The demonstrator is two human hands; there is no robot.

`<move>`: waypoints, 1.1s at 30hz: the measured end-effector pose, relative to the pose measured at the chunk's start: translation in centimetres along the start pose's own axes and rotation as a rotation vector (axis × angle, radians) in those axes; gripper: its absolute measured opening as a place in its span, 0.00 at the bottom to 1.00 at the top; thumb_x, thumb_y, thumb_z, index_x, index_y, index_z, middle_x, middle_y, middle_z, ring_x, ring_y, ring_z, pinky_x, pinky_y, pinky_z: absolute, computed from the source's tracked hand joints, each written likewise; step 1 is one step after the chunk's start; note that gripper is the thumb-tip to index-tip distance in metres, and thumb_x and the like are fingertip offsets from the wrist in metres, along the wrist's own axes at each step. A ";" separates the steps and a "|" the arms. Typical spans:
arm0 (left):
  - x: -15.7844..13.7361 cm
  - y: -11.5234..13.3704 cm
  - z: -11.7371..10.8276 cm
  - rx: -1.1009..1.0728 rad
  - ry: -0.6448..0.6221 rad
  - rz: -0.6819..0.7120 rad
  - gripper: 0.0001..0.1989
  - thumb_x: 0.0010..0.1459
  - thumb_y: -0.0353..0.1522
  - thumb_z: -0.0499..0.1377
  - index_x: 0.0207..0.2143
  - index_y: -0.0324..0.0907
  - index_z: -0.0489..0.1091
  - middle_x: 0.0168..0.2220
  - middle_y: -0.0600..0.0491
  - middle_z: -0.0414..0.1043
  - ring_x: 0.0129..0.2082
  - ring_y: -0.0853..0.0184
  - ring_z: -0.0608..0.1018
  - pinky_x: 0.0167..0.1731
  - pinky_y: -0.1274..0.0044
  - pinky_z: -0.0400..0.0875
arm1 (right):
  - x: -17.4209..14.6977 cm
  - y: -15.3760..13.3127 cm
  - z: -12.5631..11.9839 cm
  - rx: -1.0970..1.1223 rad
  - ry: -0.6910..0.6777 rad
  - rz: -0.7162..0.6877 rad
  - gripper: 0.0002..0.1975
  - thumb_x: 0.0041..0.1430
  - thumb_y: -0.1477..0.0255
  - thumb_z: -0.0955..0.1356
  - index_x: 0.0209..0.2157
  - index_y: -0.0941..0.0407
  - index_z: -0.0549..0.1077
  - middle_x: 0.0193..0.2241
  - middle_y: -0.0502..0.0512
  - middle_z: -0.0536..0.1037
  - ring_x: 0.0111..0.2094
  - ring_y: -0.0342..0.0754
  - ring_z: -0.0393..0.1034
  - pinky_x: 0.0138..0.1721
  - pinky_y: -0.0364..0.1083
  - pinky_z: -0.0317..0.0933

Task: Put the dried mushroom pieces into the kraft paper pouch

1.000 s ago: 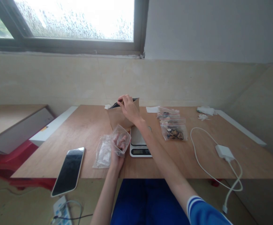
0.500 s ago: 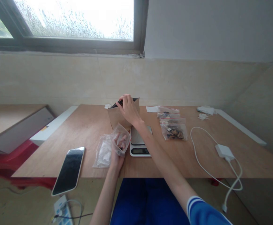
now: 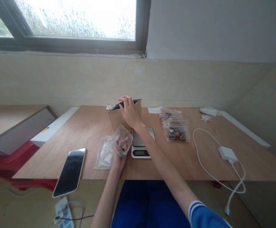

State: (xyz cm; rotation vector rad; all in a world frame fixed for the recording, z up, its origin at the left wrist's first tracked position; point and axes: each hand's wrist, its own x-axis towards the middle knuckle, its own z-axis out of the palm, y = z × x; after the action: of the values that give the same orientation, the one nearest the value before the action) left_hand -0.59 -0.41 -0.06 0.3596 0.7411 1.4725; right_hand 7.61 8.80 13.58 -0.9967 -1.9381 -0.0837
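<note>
My left hand [image 3: 119,158] is closed around a clear plastic bag [image 3: 123,133] from below. Its square mouth faces up and is spread wide, and my fingers show through the film. Behind it stands a brown paper bag [image 3: 117,118] with a dark lining and an opened top. Over that opening my right hand [image 3: 129,110] is bent, its fingers and thumb apart at the rim, with nothing visible between them. What lies inside the paper bag is hidden. A small digital scale [image 3: 140,153] sits under my right forearm, partly covered by it.
Flat clear bags [image 3: 104,155] lie left of my left hand. A phone [image 3: 70,171] overhangs the front edge. Zip bags with dark dried pieces [image 3: 176,134] lie right of the scale. A white charger [image 3: 227,154] with its cable is at the right, and tissues [image 3: 209,111] behind.
My right hand has lifted slightly at the paper bag's mouth, and its fingers have straightened a little. My left hand and the clear bag have hardly moved.
</note>
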 end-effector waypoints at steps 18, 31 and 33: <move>0.3 -0.2 -0.3 0.021 -0.035 0.026 0.22 0.53 0.41 0.57 0.50 0.45 0.65 0.40 0.48 0.73 0.36 0.69 0.77 0.38 0.79 0.71 | -1.2 -3.8 -3.3 0.260 -0.001 0.064 0.13 0.64 0.70 0.57 0.35 0.58 0.69 0.34 0.53 0.69 0.36 0.43 0.64 0.41 0.42 0.58; 0.4 -0.5 -0.3 -0.057 0.039 0.061 0.14 0.56 0.37 0.53 0.43 0.44 0.70 0.34 0.53 0.75 0.30 0.73 0.76 0.30 0.82 0.70 | -5.4 -4.7 -2.7 -0.081 -1.128 0.041 0.11 0.53 0.85 0.62 0.26 0.64 0.75 0.29 0.61 0.77 0.29 0.47 0.69 0.28 0.42 0.57; 0.5 -0.6 -0.3 -0.017 0.016 0.093 0.17 0.55 0.38 0.55 0.46 0.44 0.69 0.38 0.52 0.75 0.36 0.70 0.77 0.35 0.80 0.70 | -6.1 -4.6 -1.5 -0.086 -1.175 0.071 0.10 0.52 0.84 0.63 0.29 0.65 0.76 0.30 0.62 0.77 0.28 0.47 0.69 0.27 0.42 0.57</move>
State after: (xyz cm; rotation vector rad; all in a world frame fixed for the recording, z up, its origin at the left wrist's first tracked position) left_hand -0.40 -0.07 -0.80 0.3741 0.7330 1.5697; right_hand 7.07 1.36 11.29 -1.3160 -2.9431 0.5899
